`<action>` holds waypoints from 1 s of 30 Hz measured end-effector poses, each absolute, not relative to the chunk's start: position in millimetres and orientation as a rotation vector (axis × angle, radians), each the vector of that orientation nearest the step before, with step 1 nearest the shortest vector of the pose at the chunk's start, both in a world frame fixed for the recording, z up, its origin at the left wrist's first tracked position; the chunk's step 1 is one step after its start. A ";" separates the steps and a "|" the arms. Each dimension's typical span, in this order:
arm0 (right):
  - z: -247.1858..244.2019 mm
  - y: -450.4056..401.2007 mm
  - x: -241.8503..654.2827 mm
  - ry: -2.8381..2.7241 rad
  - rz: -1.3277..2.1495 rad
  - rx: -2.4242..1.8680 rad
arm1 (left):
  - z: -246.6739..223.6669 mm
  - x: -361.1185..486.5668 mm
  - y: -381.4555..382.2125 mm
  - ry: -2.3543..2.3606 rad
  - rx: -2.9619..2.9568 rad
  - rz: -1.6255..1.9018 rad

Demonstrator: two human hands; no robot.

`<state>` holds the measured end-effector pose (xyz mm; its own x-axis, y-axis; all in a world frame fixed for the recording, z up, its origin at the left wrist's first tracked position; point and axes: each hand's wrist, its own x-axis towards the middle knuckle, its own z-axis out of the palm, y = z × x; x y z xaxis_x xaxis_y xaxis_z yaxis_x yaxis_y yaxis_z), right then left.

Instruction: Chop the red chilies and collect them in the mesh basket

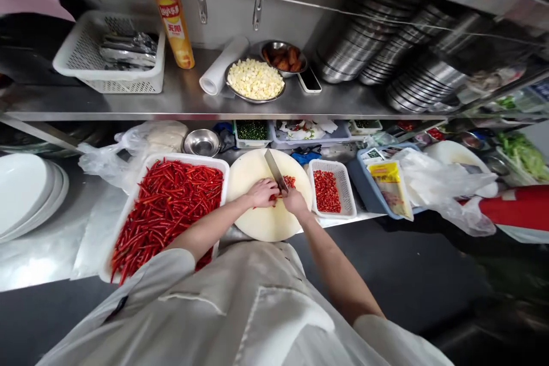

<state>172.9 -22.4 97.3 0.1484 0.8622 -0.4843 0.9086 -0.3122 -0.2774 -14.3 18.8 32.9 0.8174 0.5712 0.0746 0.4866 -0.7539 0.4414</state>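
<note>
My right hand (295,201) is closed round the handle of a kitchen knife (274,167), whose broad blade points away from me over the round white cutting board (270,227). Left of the blade, my left hand (262,192) presses red chillies onto the board with its fingers curled. Bits of red show under those fingertips. Chopped chilli pieces (290,181) lie just right of the blade. A large white tray (226,174) heaped with whole red chillies (171,206) stands at the left. To the right, a white basket (349,206) holds chopped red chilli (326,191).
On the shelf (184,103) ahead are a bowl of chopped pale pieces (256,80), a chip can (174,26), a phone (309,80) and stacked metal bowls (355,40). White plates (26,194) sit far left. A blue bin (364,183) with packets stands right.
</note>
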 end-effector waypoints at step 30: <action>101.3 -23.5 167.3 1.935 -0.978 2.272 | 15.9 -32.3 29.7 0.856 2.544 0.395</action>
<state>167.3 -23.5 101.3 0.0468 0.8910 -0.4515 0.8921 -0.2406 -0.3824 -32.3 29.7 15.9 0.7695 0.6253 0.1300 0.5043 -0.7198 0.4771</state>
